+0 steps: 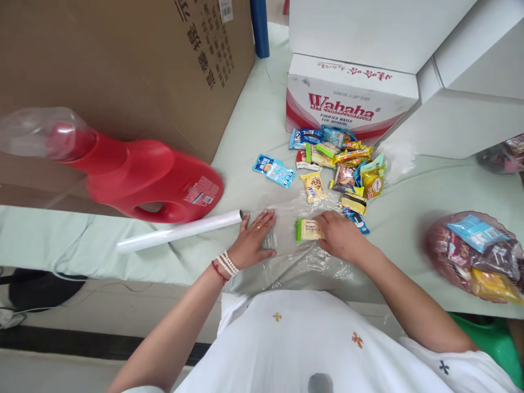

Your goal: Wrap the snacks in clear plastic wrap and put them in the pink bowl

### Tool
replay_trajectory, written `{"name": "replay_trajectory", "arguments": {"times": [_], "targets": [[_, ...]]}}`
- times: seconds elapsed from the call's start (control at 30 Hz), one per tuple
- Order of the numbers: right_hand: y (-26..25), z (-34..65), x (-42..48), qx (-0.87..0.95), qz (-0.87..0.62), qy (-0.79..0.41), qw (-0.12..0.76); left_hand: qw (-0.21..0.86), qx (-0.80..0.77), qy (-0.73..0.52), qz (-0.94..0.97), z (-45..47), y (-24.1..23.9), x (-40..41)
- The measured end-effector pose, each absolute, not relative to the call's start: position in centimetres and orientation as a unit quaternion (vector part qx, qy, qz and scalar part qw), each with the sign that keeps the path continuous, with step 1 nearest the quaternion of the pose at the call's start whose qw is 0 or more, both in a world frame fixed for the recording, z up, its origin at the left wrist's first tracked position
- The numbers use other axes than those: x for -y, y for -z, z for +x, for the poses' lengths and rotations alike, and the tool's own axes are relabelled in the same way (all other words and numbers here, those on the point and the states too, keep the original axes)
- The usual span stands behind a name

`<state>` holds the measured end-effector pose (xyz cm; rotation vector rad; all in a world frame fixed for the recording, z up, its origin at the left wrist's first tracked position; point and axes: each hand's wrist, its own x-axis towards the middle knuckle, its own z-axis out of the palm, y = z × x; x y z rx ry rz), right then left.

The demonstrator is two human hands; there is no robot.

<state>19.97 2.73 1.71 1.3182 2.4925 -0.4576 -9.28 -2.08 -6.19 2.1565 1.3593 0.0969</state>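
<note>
My left hand (254, 240) lies flat, fingers spread, on a sheet of clear plastic film (282, 267) near the table's front edge. With my right hand (339, 234) I grip the right end of a small cream snack packet (310, 230) with a green edge, which rests on the film. Just beyond it sits a yellow snack packet (313, 187). A pile of mixed wrapped snacks (344, 158) lies farther back, and two joined blue sachets (274, 171) are left of it. My right fingertips are partly hidden.
At left are a white roll (180, 231), a red detergent jug (155, 177) and a big brown carton (123, 71). A Wahaha water carton (352, 98) stands behind the snacks, with white boxes (483, 109) beside it. A filled snack bowl (436, 251) sits at right.
</note>
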Motion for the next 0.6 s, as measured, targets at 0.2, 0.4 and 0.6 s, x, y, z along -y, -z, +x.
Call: {"name": "replay_trajectory", "arguments": {"times": [0.2,0.4,0.6], "targets": [[-3.9,20.8,-3.0,-0.874,0.445,0.159,0.113,0.296,-0.512,-0.054,0.804,-9.3,6.1,2.2],[-1.0,17.2,-2.5,-0.894,0.402,0.163,0.115,0.299,-0.517,-0.095,0.797,-10.2,6.1,2.8],[0.1,22.5,0.3,-0.898,0.362,0.245,-0.054,0.211,-0.505,-0.166,0.82,-10.8,5.1,6.2]]}}
